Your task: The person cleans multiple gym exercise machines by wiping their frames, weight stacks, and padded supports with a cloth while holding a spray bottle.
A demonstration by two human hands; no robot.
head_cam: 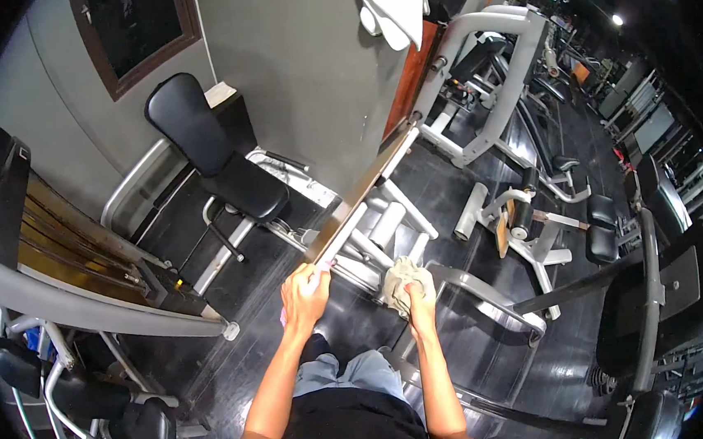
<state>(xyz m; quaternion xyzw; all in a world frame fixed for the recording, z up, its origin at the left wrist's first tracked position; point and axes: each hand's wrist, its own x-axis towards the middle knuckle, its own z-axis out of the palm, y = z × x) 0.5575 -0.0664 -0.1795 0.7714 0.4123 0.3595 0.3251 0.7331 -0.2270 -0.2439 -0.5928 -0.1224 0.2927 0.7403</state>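
Note:
My left hand (305, 297) is at the near end of a long flat panel (350, 202) on a gym machine, its fingers curled. Bits of a pink cloth (283, 316) show at both sides of this hand; most of it is hidden. My right hand (422, 304) grips a crumpled beige cloth (401, 280), thumb on top. That cloth is beside the machine's light grey metal tubes (387, 224), and I cannot tell whether it touches them.
A black padded seat machine (244, 188) stands ahead to the left. A curved grey frame (104, 307) with a weight stack is at left. To the right are a bent grey tube frame (487, 295) and a roller-pad bench (521, 206). White towels (393, 5) hang ahead.

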